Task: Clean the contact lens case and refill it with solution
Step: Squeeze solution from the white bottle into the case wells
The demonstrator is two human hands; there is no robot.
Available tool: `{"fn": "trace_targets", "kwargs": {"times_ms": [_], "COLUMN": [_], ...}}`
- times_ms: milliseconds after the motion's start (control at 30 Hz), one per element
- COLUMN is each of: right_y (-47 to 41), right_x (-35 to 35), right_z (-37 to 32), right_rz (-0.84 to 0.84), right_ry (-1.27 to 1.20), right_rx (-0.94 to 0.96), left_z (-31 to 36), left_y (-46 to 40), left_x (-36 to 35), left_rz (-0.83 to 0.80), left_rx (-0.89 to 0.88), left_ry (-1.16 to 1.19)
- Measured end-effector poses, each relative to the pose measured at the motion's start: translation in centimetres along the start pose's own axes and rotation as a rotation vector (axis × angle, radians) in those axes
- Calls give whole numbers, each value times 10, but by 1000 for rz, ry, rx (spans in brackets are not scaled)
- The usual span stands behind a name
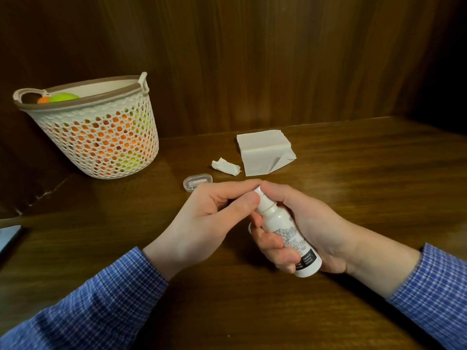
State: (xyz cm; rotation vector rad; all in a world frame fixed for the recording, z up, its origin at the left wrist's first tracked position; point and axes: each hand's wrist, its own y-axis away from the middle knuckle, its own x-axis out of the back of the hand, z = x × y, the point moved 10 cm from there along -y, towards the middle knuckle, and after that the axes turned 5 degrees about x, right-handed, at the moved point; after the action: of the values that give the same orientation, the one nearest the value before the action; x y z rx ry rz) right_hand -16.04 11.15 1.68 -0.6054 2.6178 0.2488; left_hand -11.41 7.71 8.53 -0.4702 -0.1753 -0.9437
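Observation:
My right hand grips a white solution bottle, which tilts with its cap toward the upper left, above the wooden table. My left hand pinches the bottle's cap between thumb and fingers. A clear oval contact lens case lies on the table just beyond my left hand, partly hidden by the fingers. A crumpled white tissue lies behind the case.
A stack of white tissues sits at the back centre. A white perforated basket with orange and green things inside stands at the back left. A flat blue-grey object shows at the left edge. Dark wood panels rise behind the table.

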Motion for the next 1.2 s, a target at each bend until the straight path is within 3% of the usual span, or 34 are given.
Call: {"fn": "trace_targets", "kwargs": {"times_ms": [233, 400, 533, 667, 867, 1033, 1200], "right_y": [-1, 1, 3, 4, 2, 1, 0], "right_x": [-4, 1, 22, 39, 35, 38, 38], "right_z": [-5, -24, -34, -41, -33, -31, -31], "right_rz": [-14, -9, 153, 266, 167, 169, 140], "right_ry": [40, 30, 138, 86, -144, -170, -254], "right_rx": [47, 140, 228, 280, 220, 212, 224], "left_z": [-6, -21, -22, -33, -32, -29, -38], "left_y": [1, 2, 1, 1, 0, 3, 0], "left_x": [4, 21, 34, 36, 28, 38, 38], "left_rz": [48, 202, 299, 343, 323, 376, 336], "left_rx": [26, 119, 142, 213, 266, 215, 249], "left_ry": [-6, 50, 195, 367, 522, 330, 533]}}
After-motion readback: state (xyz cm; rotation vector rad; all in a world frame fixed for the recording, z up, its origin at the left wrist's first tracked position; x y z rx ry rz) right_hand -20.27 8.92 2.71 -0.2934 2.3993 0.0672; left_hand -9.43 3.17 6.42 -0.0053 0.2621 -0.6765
